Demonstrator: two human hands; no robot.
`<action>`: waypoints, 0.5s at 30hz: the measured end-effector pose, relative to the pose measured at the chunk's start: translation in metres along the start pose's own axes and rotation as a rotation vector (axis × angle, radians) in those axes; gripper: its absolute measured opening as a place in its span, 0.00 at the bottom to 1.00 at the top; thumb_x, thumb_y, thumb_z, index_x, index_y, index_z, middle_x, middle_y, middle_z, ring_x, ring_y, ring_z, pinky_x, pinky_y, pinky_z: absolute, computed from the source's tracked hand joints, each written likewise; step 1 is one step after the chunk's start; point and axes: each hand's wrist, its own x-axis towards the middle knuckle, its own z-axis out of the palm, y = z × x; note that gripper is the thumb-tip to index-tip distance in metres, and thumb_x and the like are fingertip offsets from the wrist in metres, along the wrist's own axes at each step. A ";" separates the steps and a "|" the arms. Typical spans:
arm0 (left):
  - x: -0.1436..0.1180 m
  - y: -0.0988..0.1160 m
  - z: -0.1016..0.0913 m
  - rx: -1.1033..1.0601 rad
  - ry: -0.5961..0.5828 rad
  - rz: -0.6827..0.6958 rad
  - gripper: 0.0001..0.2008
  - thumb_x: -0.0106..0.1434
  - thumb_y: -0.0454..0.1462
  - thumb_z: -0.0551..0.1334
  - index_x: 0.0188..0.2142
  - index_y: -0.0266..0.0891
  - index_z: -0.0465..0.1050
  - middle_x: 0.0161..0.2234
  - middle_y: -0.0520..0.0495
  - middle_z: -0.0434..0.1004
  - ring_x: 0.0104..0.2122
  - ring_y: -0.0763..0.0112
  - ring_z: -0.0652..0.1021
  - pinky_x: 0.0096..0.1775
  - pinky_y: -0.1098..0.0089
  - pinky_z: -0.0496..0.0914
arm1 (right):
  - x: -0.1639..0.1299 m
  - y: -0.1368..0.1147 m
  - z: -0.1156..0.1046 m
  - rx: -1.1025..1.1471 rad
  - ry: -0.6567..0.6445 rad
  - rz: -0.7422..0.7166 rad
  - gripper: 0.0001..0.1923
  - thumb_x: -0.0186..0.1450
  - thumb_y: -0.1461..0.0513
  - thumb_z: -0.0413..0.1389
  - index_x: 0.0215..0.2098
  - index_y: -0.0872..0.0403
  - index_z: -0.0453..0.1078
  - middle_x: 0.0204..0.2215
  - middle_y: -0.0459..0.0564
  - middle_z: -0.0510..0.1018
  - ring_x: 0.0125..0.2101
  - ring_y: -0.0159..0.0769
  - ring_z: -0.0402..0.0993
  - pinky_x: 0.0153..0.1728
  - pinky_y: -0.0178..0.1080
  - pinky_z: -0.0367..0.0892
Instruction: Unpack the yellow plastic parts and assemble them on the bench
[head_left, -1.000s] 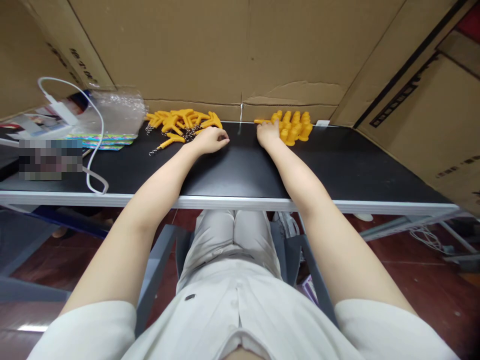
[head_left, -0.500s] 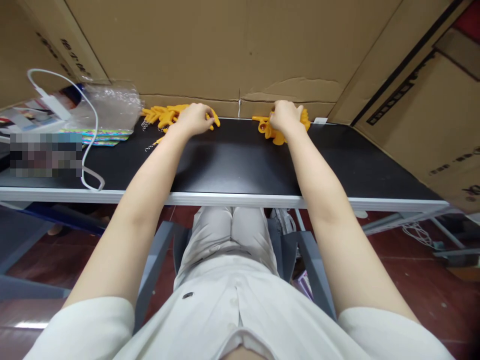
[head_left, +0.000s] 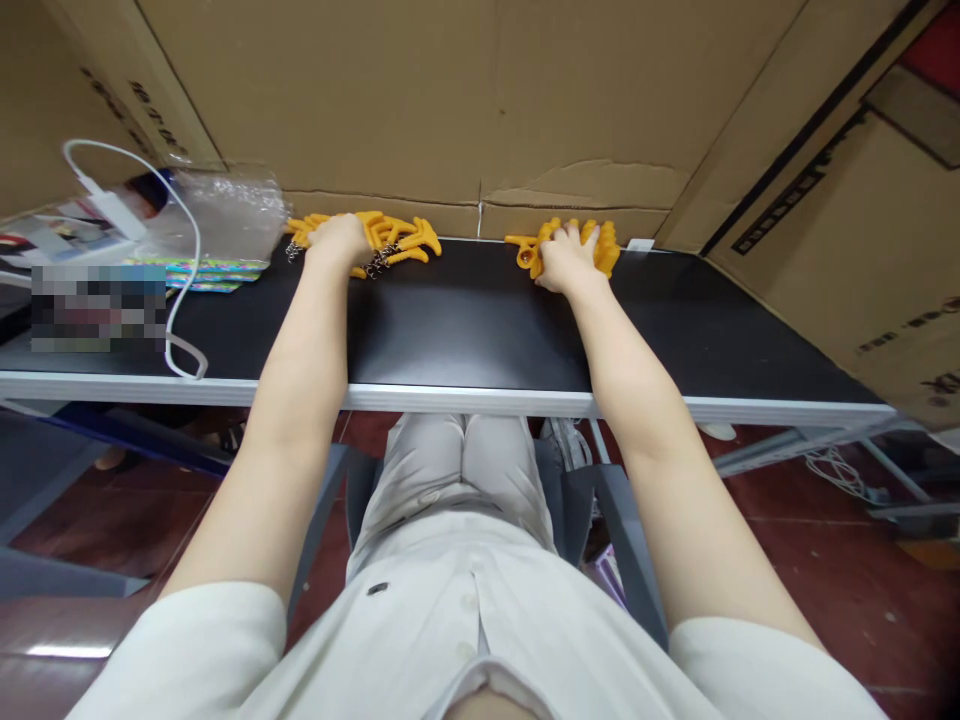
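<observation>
At nine to ten o'clock of the view, a white cable (head_left: 198, 250) is making a stiff loop over a clear plastic bag (head_left: 236, 205), and below the bag some bright printed packets (head_left: 225, 272) are lying flat. At ten o'clock, the left hand (head_left: 340, 240) is reaching palm-down onto a loose heap of yellow T-shaped pieces (head_left: 411, 240); its fingers are hiding, so I cannot tell if it is holding any piece. The heap is spreading toward eleven o'clock, its pieces crossing, probably because such branching shapes are not stacking neatly. They are looking like smooth, hard plastic, and thin metal chains (head_left: 379, 262) are hanging from them (these are seeming easy to tangle). Between one and two o'clock, the right hand (head_left: 564, 260) is lying over a compact yellow group (head_left: 606, 250), the fingers spreading wide, perhaps for keeping the pieces together; whether it is pinching one, I cannot tell. This group is showing rounded knobs, and one round hollow mouth (head_left: 526, 257) is facing outward. All is resting on the matt black tabletop (head_left: 457, 320), near the brown cardboard wall (head_left: 480, 110); just beyond, at two o'clock, a white tag (head_left: 640, 244) is lying.
</observation>
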 end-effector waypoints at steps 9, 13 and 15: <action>0.009 -0.010 0.007 0.059 -0.070 -0.099 0.34 0.69 0.25 0.66 0.73 0.16 0.68 0.74 0.17 0.66 0.76 0.40 0.67 0.75 0.48 0.62 | -0.021 -0.022 -0.020 -0.079 -0.083 0.027 0.31 0.73 0.74 0.51 0.73 0.72 0.68 0.78 0.78 0.59 0.83 0.63 0.45 0.79 0.74 0.37; 0.012 -0.016 0.012 0.050 -0.104 -0.120 0.38 0.68 0.26 0.67 0.76 0.22 0.66 0.76 0.21 0.64 0.77 0.41 0.66 0.75 0.48 0.64 | -0.025 -0.026 -0.023 -0.110 -0.092 0.025 0.30 0.73 0.75 0.51 0.73 0.69 0.70 0.81 0.74 0.56 0.84 0.62 0.42 0.80 0.73 0.37; 0.016 -0.020 0.017 0.029 -0.097 -0.129 0.39 0.68 0.26 0.66 0.77 0.25 0.65 0.78 0.23 0.62 0.77 0.43 0.66 0.75 0.47 0.62 | -0.023 -0.026 -0.020 -0.124 -0.083 0.025 0.31 0.73 0.75 0.51 0.73 0.68 0.70 0.80 0.73 0.57 0.84 0.60 0.42 0.80 0.72 0.37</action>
